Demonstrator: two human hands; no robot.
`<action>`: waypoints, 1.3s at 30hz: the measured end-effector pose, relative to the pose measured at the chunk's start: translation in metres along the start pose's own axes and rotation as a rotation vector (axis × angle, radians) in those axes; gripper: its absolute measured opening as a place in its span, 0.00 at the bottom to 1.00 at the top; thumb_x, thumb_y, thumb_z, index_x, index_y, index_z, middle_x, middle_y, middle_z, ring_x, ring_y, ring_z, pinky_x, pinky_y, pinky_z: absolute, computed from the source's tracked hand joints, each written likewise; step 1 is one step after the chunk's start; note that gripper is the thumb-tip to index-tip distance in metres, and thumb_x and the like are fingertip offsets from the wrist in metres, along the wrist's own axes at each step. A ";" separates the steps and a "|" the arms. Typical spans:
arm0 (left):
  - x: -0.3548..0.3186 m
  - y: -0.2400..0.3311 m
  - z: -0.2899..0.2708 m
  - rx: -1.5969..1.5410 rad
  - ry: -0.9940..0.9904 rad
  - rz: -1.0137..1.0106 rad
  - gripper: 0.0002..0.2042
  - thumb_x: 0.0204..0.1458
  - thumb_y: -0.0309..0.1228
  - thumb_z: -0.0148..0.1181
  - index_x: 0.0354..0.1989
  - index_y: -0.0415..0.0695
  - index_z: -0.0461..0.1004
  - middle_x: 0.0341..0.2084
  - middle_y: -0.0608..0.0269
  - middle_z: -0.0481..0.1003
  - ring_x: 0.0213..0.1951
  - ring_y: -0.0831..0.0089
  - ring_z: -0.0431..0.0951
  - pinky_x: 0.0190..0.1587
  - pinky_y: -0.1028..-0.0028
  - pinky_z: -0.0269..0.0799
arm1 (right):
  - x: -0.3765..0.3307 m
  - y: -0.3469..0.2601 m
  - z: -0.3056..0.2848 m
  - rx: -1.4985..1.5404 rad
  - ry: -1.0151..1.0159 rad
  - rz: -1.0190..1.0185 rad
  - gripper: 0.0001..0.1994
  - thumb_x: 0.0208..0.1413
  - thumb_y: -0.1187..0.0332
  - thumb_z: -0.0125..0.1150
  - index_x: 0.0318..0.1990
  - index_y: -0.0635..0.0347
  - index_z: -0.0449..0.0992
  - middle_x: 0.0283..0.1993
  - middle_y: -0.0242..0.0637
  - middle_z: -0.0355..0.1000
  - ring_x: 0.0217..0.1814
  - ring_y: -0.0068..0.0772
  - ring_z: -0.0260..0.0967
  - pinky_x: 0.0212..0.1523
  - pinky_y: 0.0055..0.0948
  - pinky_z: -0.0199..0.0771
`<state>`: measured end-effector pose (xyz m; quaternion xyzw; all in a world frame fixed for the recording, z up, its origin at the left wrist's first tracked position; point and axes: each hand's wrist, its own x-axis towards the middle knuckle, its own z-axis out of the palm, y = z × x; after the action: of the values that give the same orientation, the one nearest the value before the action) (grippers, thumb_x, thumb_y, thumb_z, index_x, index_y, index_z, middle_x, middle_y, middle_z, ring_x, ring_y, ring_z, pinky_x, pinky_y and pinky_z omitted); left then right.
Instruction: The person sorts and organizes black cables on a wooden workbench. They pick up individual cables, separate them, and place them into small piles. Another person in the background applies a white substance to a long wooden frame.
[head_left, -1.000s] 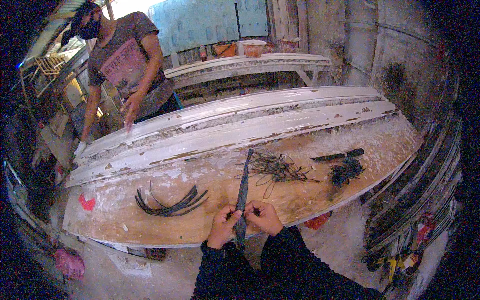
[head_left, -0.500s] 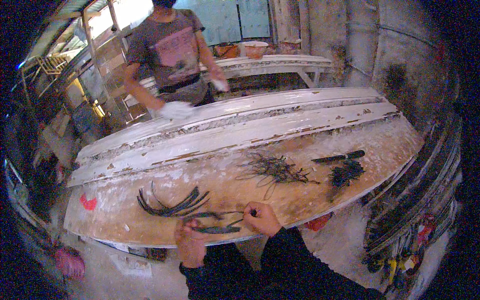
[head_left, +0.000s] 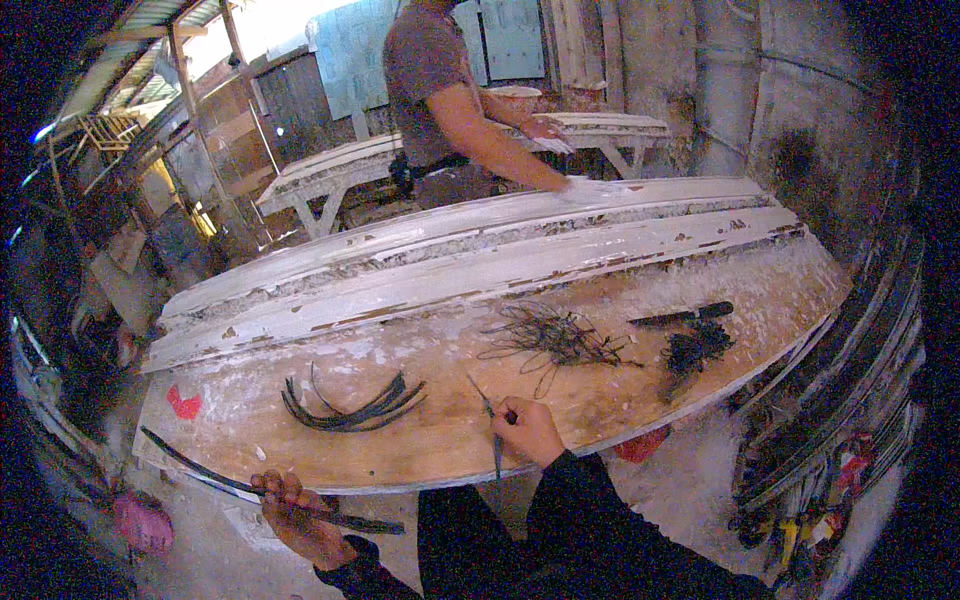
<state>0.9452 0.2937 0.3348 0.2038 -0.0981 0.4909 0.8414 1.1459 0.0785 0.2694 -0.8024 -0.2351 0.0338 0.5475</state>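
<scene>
My left hand (head_left: 302, 518), at the table's near edge, is closed around a long black strip (head_left: 200, 467) that sticks out at both ends. To its right, my right hand (head_left: 530, 434) pinches a thin dark strip (head_left: 497, 458) hanging past the near edge, with its other end pointing up over the wood. Several curved black strips (head_left: 352, 412) lie in a bunch between and beyond my hands. Farther right is a tangle of dark thin cords (head_left: 560, 335). A black-handled knife (head_left: 680, 314) rests beside a dark bundle of short ties (head_left: 700, 342).
The boat-shaped worktable (head_left: 230, 430) has white-smeared boards along its far side. Across it a person (head_left: 430, 90) leans with one whitened hand (head_left: 590, 190) on the far board. A red scrap (head_left: 184, 402) lies at the left end. Behind stands a white bench (head_left: 340, 165).
My left hand has moved left and down, carrying the black strip away from my right hand, which stays nearly in place. The person across has shifted right.
</scene>
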 end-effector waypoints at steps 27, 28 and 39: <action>-0.028 -0.176 -0.021 1.189 -0.412 -0.472 0.02 0.43 0.22 0.56 0.26 0.38 0.73 0.21 0.68 0.73 0.25 0.82 0.69 0.28 0.81 0.64 | -0.003 0.012 0.000 0.236 -0.096 0.007 0.06 0.46 0.70 0.56 0.28 0.64 0.73 0.27 0.31 0.69 0.28 0.18 0.64 0.29 0.19 0.64; -0.028 -0.176 -0.019 1.146 -0.429 -0.461 0.02 0.43 0.22 0.56 0.26 0.37 0.73 0.22 0.68 0.73 0.25 0.82 0.70 0.29 0.81 0.65 | -0.003 0.013 0.000 0.183 -0.087 0.037 0.06 0.45 0.71 0.56 0.28 0.64 0.73 0.27 0.31 0.69 0.28 0.19 0.64 0.29 0.20 0.64; -0.030 -0.172 -0.006 1.442 -0.529 -0.429 0.06 0.43 0.25 0.56 0.30 0.37 0.72 0.22 0.64 0.72 0.24 0.80 0.69 0.28 0.81 0.64 | -0.003 0.022 0.003 0.210 -0.037 -0.071 0.08 0.41 0.67 0.56 0.26 0.64 0.71 0.25 0.38 0.69 0.26 0.30 0.66 0.29 0.28 0.67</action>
<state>1.0789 0.1975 0.2758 0.8220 0.0888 0.1960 0.5272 1.1499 0.0735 0.2480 -0.7310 -0.2685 0.0537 0.6251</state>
